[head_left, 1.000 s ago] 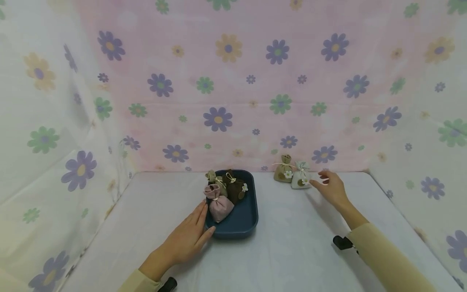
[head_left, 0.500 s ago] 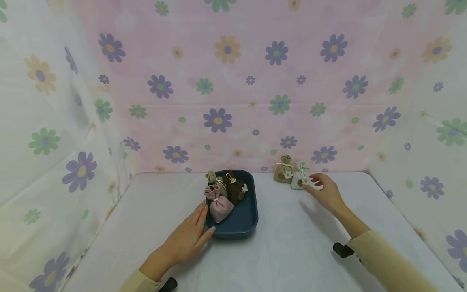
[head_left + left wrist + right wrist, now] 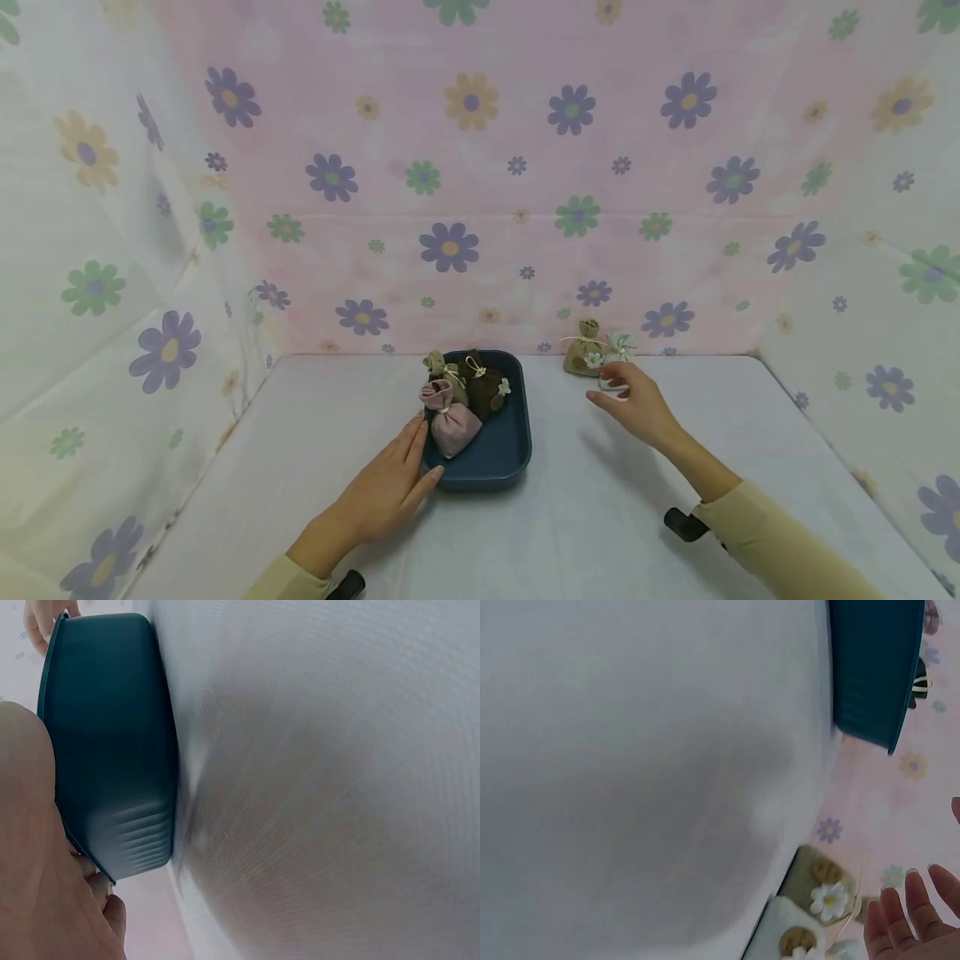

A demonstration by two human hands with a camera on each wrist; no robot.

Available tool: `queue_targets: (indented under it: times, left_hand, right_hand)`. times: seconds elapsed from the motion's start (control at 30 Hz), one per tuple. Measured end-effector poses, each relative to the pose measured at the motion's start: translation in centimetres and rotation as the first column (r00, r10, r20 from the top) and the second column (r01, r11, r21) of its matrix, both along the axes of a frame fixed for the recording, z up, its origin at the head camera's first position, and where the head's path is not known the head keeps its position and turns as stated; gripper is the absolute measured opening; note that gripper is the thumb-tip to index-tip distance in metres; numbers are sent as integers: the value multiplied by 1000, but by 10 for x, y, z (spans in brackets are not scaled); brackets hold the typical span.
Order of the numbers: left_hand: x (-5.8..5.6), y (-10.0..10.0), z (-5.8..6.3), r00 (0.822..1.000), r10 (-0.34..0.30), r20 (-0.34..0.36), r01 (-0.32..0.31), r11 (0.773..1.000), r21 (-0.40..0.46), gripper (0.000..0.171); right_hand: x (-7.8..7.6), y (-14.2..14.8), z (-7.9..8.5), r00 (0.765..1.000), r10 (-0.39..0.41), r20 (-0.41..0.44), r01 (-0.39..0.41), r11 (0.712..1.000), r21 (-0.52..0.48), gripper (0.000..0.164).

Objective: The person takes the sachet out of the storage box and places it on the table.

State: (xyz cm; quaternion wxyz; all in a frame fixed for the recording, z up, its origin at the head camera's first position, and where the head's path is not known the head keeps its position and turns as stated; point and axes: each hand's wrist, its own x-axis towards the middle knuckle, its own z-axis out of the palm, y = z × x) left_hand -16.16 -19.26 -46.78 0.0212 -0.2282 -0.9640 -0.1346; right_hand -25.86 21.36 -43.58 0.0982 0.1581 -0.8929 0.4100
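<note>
My left hand [image 3: 378,492] rests with straight fingers along the left side of a dark blue rectangular tray [image 3: 491,462]. Inside lie a pink drawstring pouch [image 3: 454,430], a brown one [image 3: 482,398] and a khaki one [image 3: 433,362]. Beyond the tray's right side, against the back wall, a second khaki pouch [image 3: 579,357] stands beside a white pouch [image 3: 621,343]. My right hand [image 3: 637,408] hovers before these two with thumb and fingers spread apart, covering most of the white one in the head view. Nothing is between its fingers in the right wrist view, where both pouches show daisies.
A white cloth covers the table [image 3: 585,533]. Flower-printed sheets [image 3: 517,192] enclose it at the back and both sides. Dark camera mounts [image 3: 684,525] sit under each wrist.
My right hand has moved left from beside the white pouch to in front of it, toward the khaki one. The left hand, tray and pouches stay put.
</note>
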Motion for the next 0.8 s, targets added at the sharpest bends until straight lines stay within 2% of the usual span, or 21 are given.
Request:
queue_targets:
  times: [0.6, 0.8]
  left_hand:
    - [0, 1, -1, 1000, 0, -3, 0, 1000, 15, 80]
    - [1, 2, 1, 1000, 1, 11, -1, 1000, 18, 78]
  right_hand:
    - [16, -44, 5, 991, 130, -31, -131, 991, -22, 44]
    - [19, -60, 8, 984, 179, -16, -180, 983, -34, 43]
